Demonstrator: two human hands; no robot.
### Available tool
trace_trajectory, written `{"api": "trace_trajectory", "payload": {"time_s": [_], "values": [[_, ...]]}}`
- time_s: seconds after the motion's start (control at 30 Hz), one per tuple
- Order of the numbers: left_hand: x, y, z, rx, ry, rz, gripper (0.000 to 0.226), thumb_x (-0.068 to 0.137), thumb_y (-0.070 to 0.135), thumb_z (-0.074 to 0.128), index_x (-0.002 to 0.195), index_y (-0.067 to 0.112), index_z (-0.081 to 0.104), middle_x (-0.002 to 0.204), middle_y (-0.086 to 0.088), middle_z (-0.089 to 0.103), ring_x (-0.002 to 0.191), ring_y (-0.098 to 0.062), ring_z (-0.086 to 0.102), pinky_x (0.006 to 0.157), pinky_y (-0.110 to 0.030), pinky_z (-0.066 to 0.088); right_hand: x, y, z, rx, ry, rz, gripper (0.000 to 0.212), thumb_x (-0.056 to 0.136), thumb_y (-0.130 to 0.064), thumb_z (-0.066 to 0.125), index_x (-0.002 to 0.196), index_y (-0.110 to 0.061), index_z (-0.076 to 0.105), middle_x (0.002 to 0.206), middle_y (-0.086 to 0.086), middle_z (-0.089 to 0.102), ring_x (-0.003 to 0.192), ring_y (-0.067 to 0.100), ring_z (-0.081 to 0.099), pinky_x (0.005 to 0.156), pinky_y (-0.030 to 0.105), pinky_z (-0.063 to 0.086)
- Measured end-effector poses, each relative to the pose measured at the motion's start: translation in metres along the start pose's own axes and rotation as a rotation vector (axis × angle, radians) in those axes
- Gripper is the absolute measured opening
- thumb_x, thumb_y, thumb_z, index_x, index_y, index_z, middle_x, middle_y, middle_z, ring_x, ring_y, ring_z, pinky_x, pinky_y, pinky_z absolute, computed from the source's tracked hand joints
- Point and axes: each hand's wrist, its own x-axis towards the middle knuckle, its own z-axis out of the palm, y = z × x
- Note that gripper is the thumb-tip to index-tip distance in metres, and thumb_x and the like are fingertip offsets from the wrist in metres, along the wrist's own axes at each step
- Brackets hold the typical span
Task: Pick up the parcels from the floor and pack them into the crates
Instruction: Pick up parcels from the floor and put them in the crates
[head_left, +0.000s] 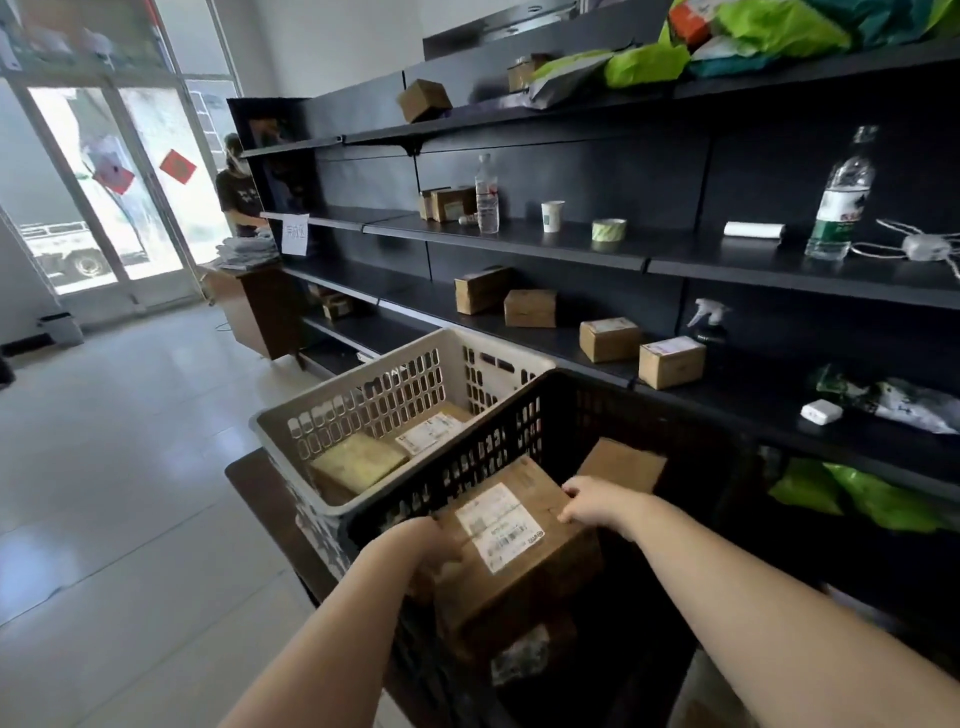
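While the labelled parcel (506, 535) sits inside the black crate (519, 415), my left hand (436, 545) and right hand (592, 501) clasp opposite edges; I judge it stiff, moderately light, best held by its sides.

Parcel depot in shop unit – black shelving (519, 241), boxes (671, 361), crates (395, 395).
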Motion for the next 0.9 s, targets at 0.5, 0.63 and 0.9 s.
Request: {"api": "trace_trajectory", "payload": {"time_s": [0.5, 0.63, 0.9], "values": [[0.011, 0.14, 0.085, -0.043, 0.364, 0.713, 0.031, 0.085, 0.027, 0.056, 0.114, 0.015, 0.058, 0.105, -0.003, 0.062, 0.098, -0.023, 0.059, 0.079, -0.03, 0.044, -0.061, 0.06, -0.051, 0.398, 0.609, -0.282, 0.024, 0.091, -0.008, 0.052, 0.11, -0.018, 0.062, 0.105, -0.002, 0.064, 0.093, 0.007, 0.058, 0.081, 0.018, 0.042], [-0.02, 0.193, 0.173, -0.066, 0.188, 0.872, 0.027, 0.086, 0.027, 0.058, 0.112, 0.019, 0.058, 0.106, 0.002, 0.062, 0.093, -0.014, 0.056, 0.082, -0.028, 0.043, -0.118, 0.151, -0.082, 0.526, 0.828, -0.206, 0.016, 0.088, -0.006, 0.055, 0.097, -0.019, 0.06, 0.084, -0.012, 0.056, 0.076, 0.0, 0.053, 0.066, 0.006, 0.042], [-0.034, 0.215, 0.396, 0.238, -0.065, 0.789, 0.028, 0.088, 0.021, 0.055, 0.116, 0.017, 0.057, 0.114, -0.004, 0.063, 0.107, -0.024, 0.058, 0.091, -0.031, 0.045, -0.189, 0.385, -0.069, 0.528, 0.758, 0.202, 0.012, 0.088, -0.021, 0.062, 0.097, -0.027, 0.056, 0.085, -0.015, 0.055, 0.078, 0.002, 0.053, 0.062, 0.014, 0.04]]}}
